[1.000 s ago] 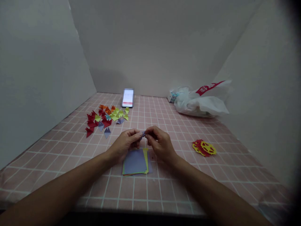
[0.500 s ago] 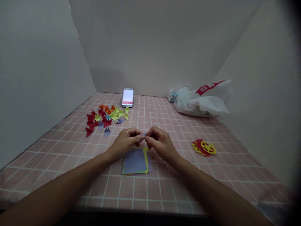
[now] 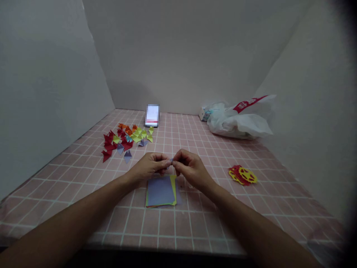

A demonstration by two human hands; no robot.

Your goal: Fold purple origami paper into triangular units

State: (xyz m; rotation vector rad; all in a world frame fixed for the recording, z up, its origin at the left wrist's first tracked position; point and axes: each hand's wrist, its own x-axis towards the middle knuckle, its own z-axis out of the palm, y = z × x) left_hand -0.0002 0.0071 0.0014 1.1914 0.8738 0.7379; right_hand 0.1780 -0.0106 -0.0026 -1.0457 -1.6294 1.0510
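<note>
Between my fingertips is a small folded piece of purple paper point(image 3: 171, 160), mostly hidden by the fingers. My left hand point(image 3: 152, 165) pinches it from the left side, thumb on top. From the right, my right hand point(image 3: 188, 163) grips its other end between thumb and forefinger. Just below both hands lies a stack of square paper sheets point(image 3: 160, 191), purple uppermost, with yellow and green edges showing beneath. Farther left, several folded paper pieces point(image 3: 126, 144) in red, orange, yellow, blue and purple are spread in a group.
A phone with a lit, blurred screen point(image 3: 152, 115) stands near the back wall. At the back right, a white plastic bag point(image 3: 237, 123) rests beside a small box point(image 3: 204, 114). Red and yellow cut-out shapes point(image 3: 242, 175) lie on the right of the checked tablecloth point(image 3: 206, 227).
Both hands keep their pinch on the purple paper, with slight finger shifts. The paper appears slightly turned between them. The view has moved very slightly.
</note>
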